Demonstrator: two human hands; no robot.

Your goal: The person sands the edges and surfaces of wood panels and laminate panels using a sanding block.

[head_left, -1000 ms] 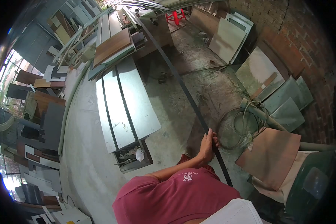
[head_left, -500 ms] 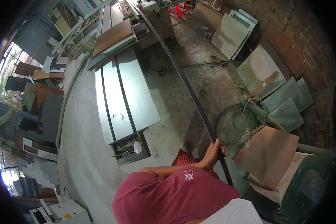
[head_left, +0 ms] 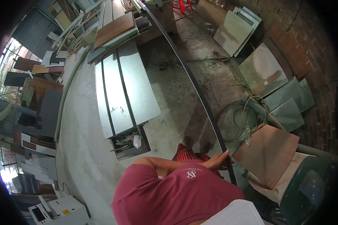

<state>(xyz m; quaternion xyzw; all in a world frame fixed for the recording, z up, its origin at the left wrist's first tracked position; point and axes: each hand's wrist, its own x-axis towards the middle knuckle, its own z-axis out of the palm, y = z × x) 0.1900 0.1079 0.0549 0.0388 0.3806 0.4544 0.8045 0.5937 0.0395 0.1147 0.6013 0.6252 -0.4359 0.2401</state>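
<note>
A long, narrow dark strip (head_left: 201, 95) runs from the machine table at the top of the view down to my right side. Near its lower end my left hand (head_left: 218, 161) is closed around it, thumb along the near face and fingertips showing past the far edge. My left arm crosses in front of my maroon shirt (head_left: 176, 191). The strip's lower end passes beside the shirt, and its tip is hidden. My right hand does not show.
A sliding saw table (head_left: 137, 90) with slots stands left of the strip, brown boards (head_left: 114, 32) stacked behind it. A coiled hose (head_left: 248, 116), a brown panel (head_left: 268, 153) and a green bin (head_left: 308, 187) are at right. Sheets (head_left: 236, 33) lean against the brick wall.
My left hand has moved a little down and to the right, still on the strip. The strip's lower part has shifted slightly right and bows more.
</note>
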